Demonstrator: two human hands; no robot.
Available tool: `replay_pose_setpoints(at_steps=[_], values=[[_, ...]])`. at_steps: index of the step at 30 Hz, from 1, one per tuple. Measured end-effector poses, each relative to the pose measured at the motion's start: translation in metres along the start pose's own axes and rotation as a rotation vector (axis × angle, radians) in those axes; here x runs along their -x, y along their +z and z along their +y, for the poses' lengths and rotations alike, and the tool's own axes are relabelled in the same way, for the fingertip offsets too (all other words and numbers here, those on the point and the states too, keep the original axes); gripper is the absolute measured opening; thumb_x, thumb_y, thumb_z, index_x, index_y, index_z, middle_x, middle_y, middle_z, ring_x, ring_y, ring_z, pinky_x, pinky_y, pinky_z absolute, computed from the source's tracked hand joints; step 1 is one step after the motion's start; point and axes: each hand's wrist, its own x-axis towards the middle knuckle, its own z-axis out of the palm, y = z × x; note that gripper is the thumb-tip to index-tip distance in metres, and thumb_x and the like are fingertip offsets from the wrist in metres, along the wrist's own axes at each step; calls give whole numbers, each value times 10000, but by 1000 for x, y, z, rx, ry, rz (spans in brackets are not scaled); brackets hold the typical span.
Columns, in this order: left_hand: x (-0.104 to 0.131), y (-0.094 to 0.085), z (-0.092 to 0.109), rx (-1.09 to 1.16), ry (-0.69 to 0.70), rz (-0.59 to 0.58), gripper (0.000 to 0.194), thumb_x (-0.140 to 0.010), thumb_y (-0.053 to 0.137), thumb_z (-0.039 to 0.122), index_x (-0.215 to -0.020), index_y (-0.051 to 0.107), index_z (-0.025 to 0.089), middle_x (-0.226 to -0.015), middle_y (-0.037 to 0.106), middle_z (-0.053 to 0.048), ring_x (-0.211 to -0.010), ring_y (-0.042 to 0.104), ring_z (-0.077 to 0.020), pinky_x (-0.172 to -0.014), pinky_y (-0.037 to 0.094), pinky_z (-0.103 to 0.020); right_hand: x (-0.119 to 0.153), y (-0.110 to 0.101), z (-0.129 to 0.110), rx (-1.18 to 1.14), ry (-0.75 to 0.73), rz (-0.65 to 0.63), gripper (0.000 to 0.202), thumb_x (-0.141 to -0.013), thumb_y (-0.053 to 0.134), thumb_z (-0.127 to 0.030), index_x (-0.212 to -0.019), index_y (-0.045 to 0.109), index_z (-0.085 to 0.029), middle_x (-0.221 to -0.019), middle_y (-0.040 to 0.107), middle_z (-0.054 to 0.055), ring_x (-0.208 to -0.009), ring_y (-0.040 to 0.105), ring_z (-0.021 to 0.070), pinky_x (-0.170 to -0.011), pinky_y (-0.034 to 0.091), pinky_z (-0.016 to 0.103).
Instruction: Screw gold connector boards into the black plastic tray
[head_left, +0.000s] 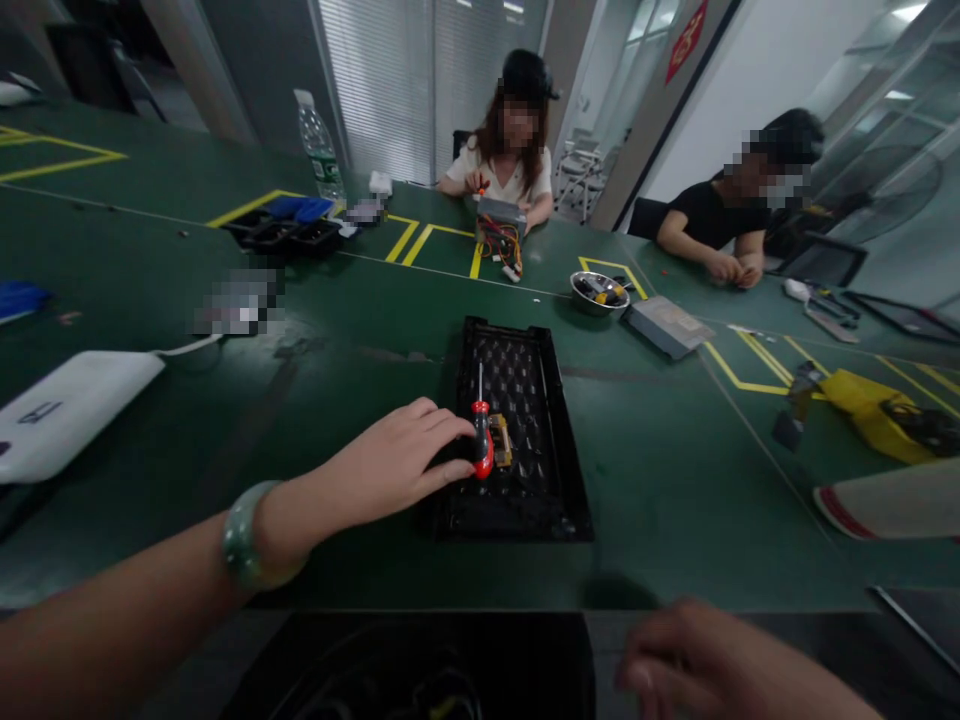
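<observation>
Red and black, our screwdriver (481, 428) points away over the black tray (574, 455), likely so its handle meets our left hand (394, 455), whose nearly closed thumb and fingers pinch it. We cannot tell what, if anything, our right hand (712, 650) (blurred, loosely curled) holds.

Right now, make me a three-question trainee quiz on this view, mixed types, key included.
1. Which of the wearer's hands is at the red-and-black screwdriver?
2. True or false: the metal bowl stands on the green table, outside the black plastic panel.
3. The screwdriver's shaft points: A) toward the wearer; B) away from the wearer.

Key: 1. Left hand; 2. True; 3. B.
</observation>
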Motion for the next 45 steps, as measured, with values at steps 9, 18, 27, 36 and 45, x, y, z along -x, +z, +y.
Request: replay_pose_setpoints(at_steps=[9, 18, 27, 36, 45], values=[[-41, 4, -9, -124, -60, 63, 461, -1018, 522, 475, -1342, 661, 178, -1154, 713, -103, -1053, 567, -254, -1001, 430, -405, -151, -69, -46, 354, -434, 526, 227, -987, 613, -266, -1170, 742, -232, -1070, 721, 60, -936, 668, 179, -873, 546, 365], [-23, -7, -14, 219, 34, -73, 236, -1007, 588, 395, -1117, 702, 219, -1065, 674, -39, -1034, 562, -212, -929, 430, -350, -195, -49, -33, 472, -496, 388, 307, -960, 681, -392, -1226, 674, -239, -1162, 622, 76, -1009, 632, 221, -920, 549, 412], [-24, -25, 16, 123, 33, -412, 77, -912, 724, 285, -880, 717, 215, -898, 662, -23, -900, 562, -226, -788, 394, -386, -189, -54, -30, 433, -489, 293, 487, -887, 770, -371, -1342, 627, -275, -1399, 581, 86, -1197, 577, 305, -1035, 527, 507], [-41, -24, 47, -84, -7, -532, 68, -898, 687, 170, -873, 744, 144, -961, 694, -90, -925, 623, -274, -770, 446, -420, -196, -59, -30, 238, -478, 366, 305, -883, 761, -449, -1066, 702, -213, -1083, 678, 94, -986, 618, 273, -875, 527, 455], [-26, -13, 56, -167, 6, -477, 95, -882, 681, 153, -827, 748, 192, -969, 708, -57, -877, 630, -239, -716, 451, -387, -184, -49, -16, -175, -516, 868, 200, -966, 676, -409, -1028, 632, -224, -955, 654, 25, -824, 610, 156, -680, 494, 298]])
